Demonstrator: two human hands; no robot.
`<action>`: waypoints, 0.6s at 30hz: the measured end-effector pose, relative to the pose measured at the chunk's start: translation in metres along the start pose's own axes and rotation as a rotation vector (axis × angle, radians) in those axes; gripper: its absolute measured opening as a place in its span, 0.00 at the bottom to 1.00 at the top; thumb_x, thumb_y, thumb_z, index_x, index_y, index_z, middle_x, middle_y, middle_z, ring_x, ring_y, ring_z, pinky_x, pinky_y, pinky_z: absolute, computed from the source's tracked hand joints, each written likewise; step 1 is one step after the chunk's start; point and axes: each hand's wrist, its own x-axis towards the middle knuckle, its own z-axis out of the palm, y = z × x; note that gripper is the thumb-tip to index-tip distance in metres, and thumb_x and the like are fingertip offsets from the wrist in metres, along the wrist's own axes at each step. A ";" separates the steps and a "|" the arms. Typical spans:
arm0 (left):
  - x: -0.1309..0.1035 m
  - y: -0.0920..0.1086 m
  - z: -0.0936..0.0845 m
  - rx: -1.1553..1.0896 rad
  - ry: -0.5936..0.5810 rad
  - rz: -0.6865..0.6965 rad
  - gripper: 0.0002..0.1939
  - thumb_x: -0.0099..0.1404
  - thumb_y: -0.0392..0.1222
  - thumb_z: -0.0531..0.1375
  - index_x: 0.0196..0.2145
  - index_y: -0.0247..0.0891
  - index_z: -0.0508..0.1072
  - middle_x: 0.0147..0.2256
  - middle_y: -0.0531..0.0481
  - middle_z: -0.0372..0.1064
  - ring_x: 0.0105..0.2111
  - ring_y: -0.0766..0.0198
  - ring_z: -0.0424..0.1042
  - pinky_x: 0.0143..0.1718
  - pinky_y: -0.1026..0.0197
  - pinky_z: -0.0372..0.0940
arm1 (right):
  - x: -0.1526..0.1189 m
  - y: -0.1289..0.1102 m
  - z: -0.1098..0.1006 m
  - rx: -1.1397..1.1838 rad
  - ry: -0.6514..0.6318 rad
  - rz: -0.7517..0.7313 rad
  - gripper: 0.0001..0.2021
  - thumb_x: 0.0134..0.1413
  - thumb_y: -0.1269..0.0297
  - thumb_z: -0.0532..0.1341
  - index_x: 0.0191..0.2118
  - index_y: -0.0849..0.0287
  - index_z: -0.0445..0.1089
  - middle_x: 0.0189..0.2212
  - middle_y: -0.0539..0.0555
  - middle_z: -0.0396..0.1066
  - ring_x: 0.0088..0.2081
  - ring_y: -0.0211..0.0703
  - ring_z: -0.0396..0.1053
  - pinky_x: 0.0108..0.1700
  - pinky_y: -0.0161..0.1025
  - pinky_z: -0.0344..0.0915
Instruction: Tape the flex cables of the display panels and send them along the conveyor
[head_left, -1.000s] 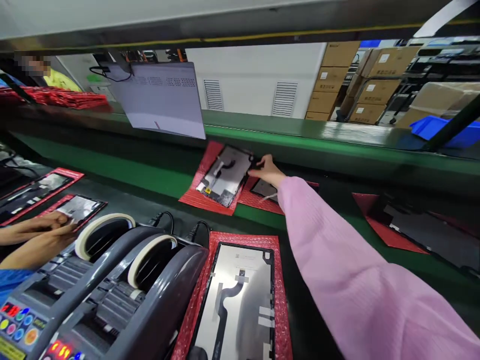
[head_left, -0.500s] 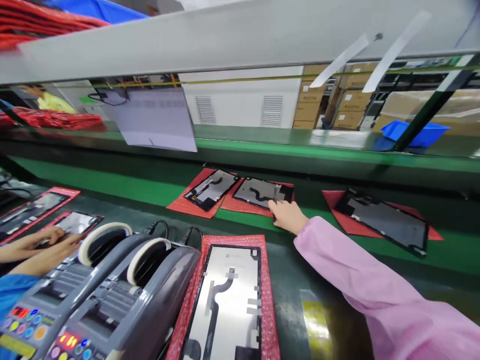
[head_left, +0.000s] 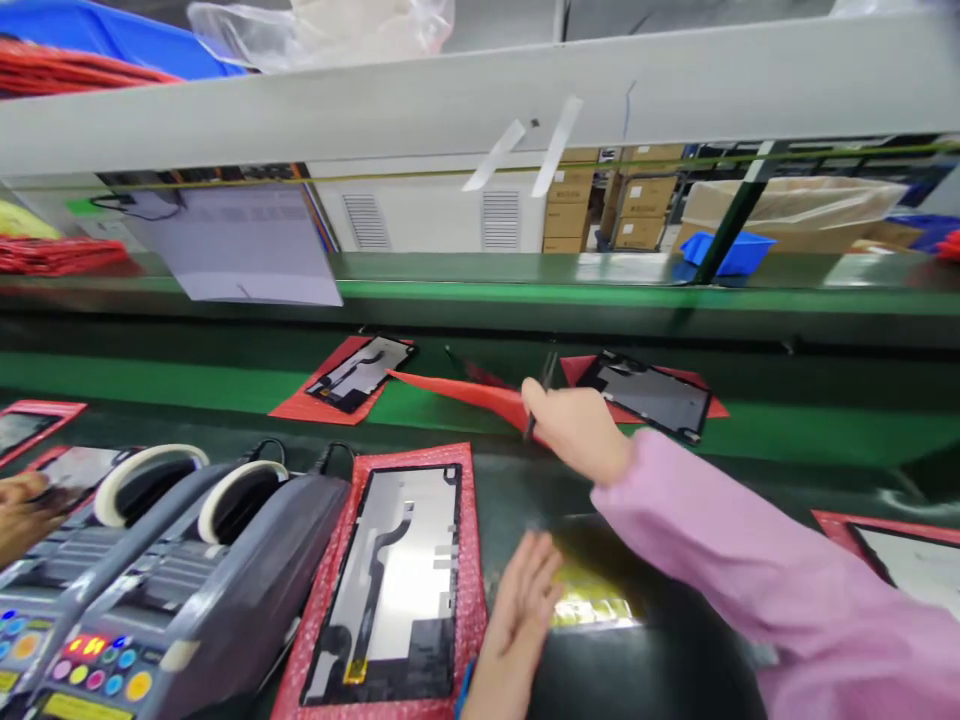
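Note:
My right hand [head_left: 576, 425], in a pink sleeve, pinches the edge of a red bubble sheet [head_left: 472, 392] with dark tweezers [head_left: 547, 385] between its fingers. The sheet is lifted and seen nearly edge-on; whatever lies on it is hidden. My left hand [head_left: 521, 610] has its fingers stretched out above the dark bench, holding nothing. Just left of it, a large screen panel [head_left: 401, 560] with a black curved cable lies on a red bubble sheet [head_left: 471, 520].
Two grey tape dispensers [head_left: 247, 570] stand at the left. Beyond them is another person's hand [head_left: 22, 510]. On the green strip lie a panel [head_left: 364, 372] at the left and another panel [head_left: 649, 392] behind my right hand. A further panel [head_left: 911, 560] lies at the right.
The middle red sheet, flat with a panel on it before, is now lifted in my right hand. My left hand has come into view. The view has shifted to the right.

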 end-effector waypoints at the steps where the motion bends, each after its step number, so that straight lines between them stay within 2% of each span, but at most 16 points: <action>1: 0.007 0.005 0.007 -0.100 0.049 0.005 0.35 0.66 0.57 0.66 0.67 0.54 0.64 0.71 0.44 0.55 0.69 0.45 0.57 0.69 0.44 0.53 | -0.030 -0.008 -0.001 -0.006 0.008 -0.009 0.12 0.66 0.73 0.56 0.52 0.62 0.70 0.29 0.59 0.78 0.32 0.51 0.79 0.28 0.38 0.59; 3: 0.024 0.016 0.023 -0.228 0.137 -0.007 0.40 0.62 0.59 0.69 0.67 0.55 0.62 0.70 0.45 0.56 0.67 0.44 0.60 0.67 0.42 0.56 | -0.085 -0.026 0.005 0.013 0.148 -0.068 0.12 0.62 0.75 0.58 0.50 0.62 0.71 0.26 0.58 0.78 0.28 0.48 0.78 0.26 0.38 0.57; 4: 0.032 0.022 0.030 -0.251 0.189 -0.023 0.40 0.60 0.58 0.70 0.66 0.52 0.63 0.68 0.43 0.61 0.65 0.43 0.63 0.65 0.42 0.60 | -0.107 -0.034 0.010 0.047 0.210 -0.099 0.11 0.62 0.75 0.59 0.49 0.62 0.71 0.27 0.58 0.79 0.28 0.47 0.78 0.26 0.38 0.58; 6: 0.044 0.031 0.043 -0.225 0.296 -0.058 0.37 0.57 0.51 0.73 0.61 0.44 0.70 0.59 0.41 0.72 0.60 0.42 0.70 0.59 0.44 0.67 | -0.133 -0.035 0.020 0.224 0.180 -0.187 0.03 0.63 0.69 0.61 0.42 0.57 0.71 0.26 0.53 0.79 0.25 0.43 0.76 0.27 0.36 0.60; 7: 0.048 0.035 0.047 -0.196 0.343 -0.070 0.33 0.55 0.46 0.74 0.57 0.41 0.73 0.54 0.40 0.77 0.57 0.42 0.73 0.56 0.46 0.70 | -0.136 -0.027 0.024 0.310 0.123 -0.173 0.02 0.65 0.65 0.61 0.40 0.55 0.70 0.28 0.51 0.80 0.27 0.42 0.77 0.28 0.34 0.62; 8: 0.051 0.038 0.049 -0.169 0.382 -0.077 0.30 0.52 0.41 0.74 0.53 0.39 0.75 0.49 0.41 0.79 0.54 0.43 0.75 0.54 0.48 0.72 | -0.133 -0.013 0.027 0.372 0.050 -0.124 0.04 0.66 0.61 0.61 0.40 0.54 0.69 0.31 0.49 0.81 0.30 0.41 0.78 0.30 0.32 0.64; 10: 0.050 0.042 0.048 -0.137 0.422 -0.088 0.25 0.47 0.35 0.72 0.46 0.37 0.77 0.41 0.43 0.81 0.48 0.45 0.79 0.49 0.51 0.74 | -0.114 0.027 0.034 0.345 -0.077 0.102 0.05 0.69 0.59 0.59 0.43 0.53 0.68 0.41 0.49 0.82 0.40 0.40 0.80 0.39 0.32 0.68; 11: 0.048 0.043 0.045 -0.121 0.431 -0.105 0.23 0.46 0.34 0.71 0.42 0.36 0.77 0.38 0.45 0.81 0.45 0.47 0.81 0.46 0.53 0.75 | -0.101 0.049 0.038 0.292 -0.091 0.180 0.04 0.70 0.63 0.58 0.45 0.55 0.69 0.42 0.53 0.82 0.42 0.44 0.80 0.41 0.35 0.69; 13: 0.041 0.042 0.038 -0.072 0.468 -0.161 0.17 0.45 0.35 0.70 0.35 0.37 0.75 0.31 0.47 0.80 0.36 0.50 0.82 0.38 0.55 0.76 | -0.072 0.086 0.052 0.217 -0.122 0.271 0.07 0.67 0.70 0.58 0.48 0.62 0.70 0.40 0.61 0.81 0.42 0.51 0.79 0.44 0.43 0.70; 15: 0.035 0.037 0.031 -0.013 0.513 -0.223 0.11 0.46 0.37 0.69 0.28 0.38 0.72 0.23 0.51 0.76 0.26 0.53 0.79 0.29 0.57 0.74 | -0.046 0.105 0.071 0.174 -0.147 0.297 0.10 0.66 0.69 0.62 0.51 0.65 0.71 0.41 0.61 0.79 0.44 0.52 0.78 0.47 0.48 0.72; 17: 0.030 0.030 0.025 0.047 0.544 -0.270 0.10 0.46 0.39 0.68 0.24 0.40 0.69 0.18 0.53 0.72 0.20 0.55 0.76 0.21 0.59 0.69 | -0.023 0.107 0.089 0.145 -0.159 0.308 0.15 0.66 0.63 0.64 0.55 0.62 0.70 0.49 0.59 0.76 0.48 0.51 0.76 0.50 0.51 0.72; 18: 0.029 0.026 0.022 0.072 0.555 -0.286 0.10 0.45 0.39 0.68 0.24 0.40 0.69 0.18 0.54 0.71 0.20 0.55 0.75 0.20 0.60 0.68 | -0.013 0.105 0.097 0.133 -0.164 0.321 0.17 0.67 0.60 0.64 0.56 0.60 0.70 0.52 0.58 0.74 0.50 0.50 0.74 0.51 0.53 0.73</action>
